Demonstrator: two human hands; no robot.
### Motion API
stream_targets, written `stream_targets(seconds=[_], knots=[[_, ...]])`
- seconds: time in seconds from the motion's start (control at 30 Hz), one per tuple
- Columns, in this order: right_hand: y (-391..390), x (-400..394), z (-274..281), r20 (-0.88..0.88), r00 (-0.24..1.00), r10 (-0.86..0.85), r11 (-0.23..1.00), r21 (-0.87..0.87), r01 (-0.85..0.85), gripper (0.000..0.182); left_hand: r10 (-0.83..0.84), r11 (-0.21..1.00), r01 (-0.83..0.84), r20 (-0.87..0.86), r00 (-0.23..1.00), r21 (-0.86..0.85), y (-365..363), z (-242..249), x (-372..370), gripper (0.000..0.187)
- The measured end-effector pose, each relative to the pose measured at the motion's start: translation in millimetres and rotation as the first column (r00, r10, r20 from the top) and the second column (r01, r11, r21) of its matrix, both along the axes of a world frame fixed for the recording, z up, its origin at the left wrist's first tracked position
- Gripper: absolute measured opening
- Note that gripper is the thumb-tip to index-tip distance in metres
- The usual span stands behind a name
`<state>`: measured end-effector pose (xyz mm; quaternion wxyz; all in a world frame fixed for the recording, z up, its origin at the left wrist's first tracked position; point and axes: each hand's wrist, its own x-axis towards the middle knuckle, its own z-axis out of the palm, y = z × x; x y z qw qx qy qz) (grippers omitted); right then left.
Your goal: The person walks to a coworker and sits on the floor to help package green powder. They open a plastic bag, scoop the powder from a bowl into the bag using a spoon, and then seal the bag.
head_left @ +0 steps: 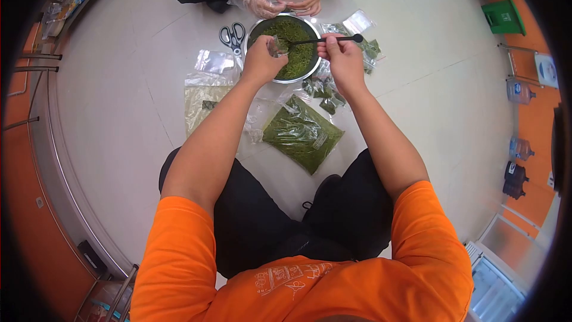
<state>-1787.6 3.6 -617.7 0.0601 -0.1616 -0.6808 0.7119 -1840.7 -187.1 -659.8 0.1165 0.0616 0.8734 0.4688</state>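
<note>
A metal bowl (pixel 311 74) of chopped green leaf-like bits (pixel 292 62) stands on the floor in front of me. Over its left side, my left hand (pixel 265 58) pinches a small clear plastic bag (pixel 277 45). My right hand (pixel 344 62), at the bowl's right rim, grips a black spoon (pixel 333 39) by its handle. The spoon's far end reaches into the bowl beside the small bag; its tip is hard to make out. Nearer to me lies a large clear bag of green material (pixel 304 134).
Opposite me sits a person whose gloved hand (pixel 256 3) is at the bowl's far rim. Scissors (pixel 232 37) lie left of the bowl, near empty plastic bags (pixel 215 63). Small filled green packets (pixel 325 92) lie to the right, with another clear packet (pixel 358 22) farther back.
</note>
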Motion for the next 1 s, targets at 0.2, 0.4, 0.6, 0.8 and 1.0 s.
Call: stream_targets(seconds=[0.2,0.4,0.6,0.8,1.0], knots=[[-17.1,17.1,30.0,-0.227,0.922,0.313,0.906,0.361,-0.219,0.012,0.092,0.986,-0.079,-0.089,0.992,0.145,1.3,-0.4,-0.6,0.046],[-23.5,18.3,26.3,-0.4,0.849,0.345,0.857,0.504,-0.11,0.013,0.139,0.959,-0.127,-0.029,0.99,0.253,-0.2,-6.5,-5.5,0.04],[-30.5,20.5,33.1,-0.365,0.893,0.263,0.911,0.399,-0.105,0.012,0.164,0.942,-0.16,0.01,0.986,0.295,-3.6,-9.0,-3.5,0.04],[-27.1,7.4,26.3,-0.283,0.956,0.071,0.983,0.185,-0.019,0.018,0.206,0.942,-0.24,-0.16,0.965,-0.234,-14.1,-2.6,11.6,0.04],[-19.6,-3.6,12.8,-0.154,0.987,-0.046,0.997,0.049,0.054,0.022,0.06,0.998,-0.059,-0.03,0.998,0.032,-37.8,-22.3,30.5,0.043]])
